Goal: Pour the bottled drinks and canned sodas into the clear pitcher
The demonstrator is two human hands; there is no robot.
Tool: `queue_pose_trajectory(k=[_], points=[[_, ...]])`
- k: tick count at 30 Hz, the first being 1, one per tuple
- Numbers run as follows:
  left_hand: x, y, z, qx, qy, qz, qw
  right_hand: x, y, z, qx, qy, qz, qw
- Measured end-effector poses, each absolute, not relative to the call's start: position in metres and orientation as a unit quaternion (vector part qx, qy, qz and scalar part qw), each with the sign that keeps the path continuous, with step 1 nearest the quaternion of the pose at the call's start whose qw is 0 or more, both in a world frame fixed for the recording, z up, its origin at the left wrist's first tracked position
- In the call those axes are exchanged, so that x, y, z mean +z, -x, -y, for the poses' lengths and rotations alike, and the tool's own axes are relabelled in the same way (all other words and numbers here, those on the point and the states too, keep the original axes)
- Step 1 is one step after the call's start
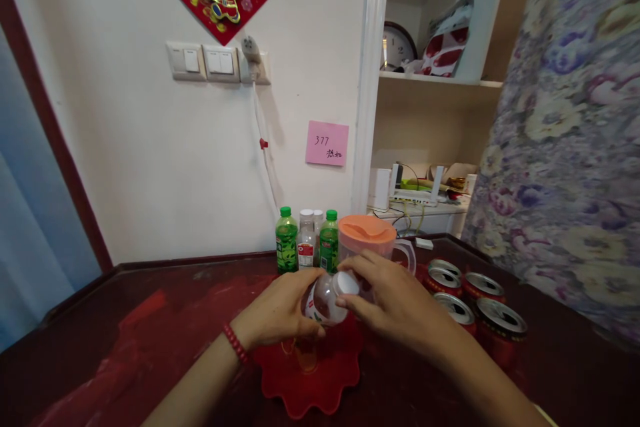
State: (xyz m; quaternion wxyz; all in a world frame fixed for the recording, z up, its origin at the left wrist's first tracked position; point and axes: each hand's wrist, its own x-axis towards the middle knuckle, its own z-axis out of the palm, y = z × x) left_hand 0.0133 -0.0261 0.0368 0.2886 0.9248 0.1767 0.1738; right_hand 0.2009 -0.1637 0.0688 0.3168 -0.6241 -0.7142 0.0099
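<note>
A clear plastic bottle point(326, 300) with a white cap point(347, 285) is held tilted above a red scalloped mat point(313, 383), its cap end toward the right. My left hand point(283, 310), with a red bead bracelet point(235, 343) at the wrist, wraps round the bottle's body. The thumb and fingers of my right hand point(383, 290) close on the white cap. Whether the cap is screwed tight cannot be seen. Part of the bottle's label is covered by my left hand.
Behind my hands stand green-capped bottles point(287, 240), white-capped clear bottles point(307, 240) and a pitcher with an orange lid point(367, 228). Several open red cans point(501, 330) stand at the right. A white cord point(265, 160) hangs down the wall behind the table point(150, 347).
</note>
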Motion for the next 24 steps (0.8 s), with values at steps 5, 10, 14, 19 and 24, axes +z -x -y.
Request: queue_pose_trajectory(k=[5, 10, 14, 19, 24], points=[[0.039, -0.013, 0.029, 0.160, -0.921, -0.185, 0.303, 0.067, -0.196, 0.161, -0.022, 0.663, 0.682, 0.309], [0.039, -0.013, 0.029, 0.171, -0.914, -0.194, 0.313, 0.064, -0.198, 0.161, -0.016, 0.643, 0.697, 0.318], [0.042, -0.014, 0.032, 0.169, -0.912, -0.204, 0.315, 0.057, -0.195, 0.158, -0.034, 0.647, 0.689, 0.324], [0.042, -0.014, 0.037, 0.174, -0.903, -0.217, 0.328, 0.045, -0.194, 0.153, -0.067, 0.665, 0.664, 0.336], [0.042, -0.012, 0.036, 0.186, -0.902, -0.237, 0.310, 0.044, -0.200, 0.152, -0.095, 0.632, 0.684, 0.351]])
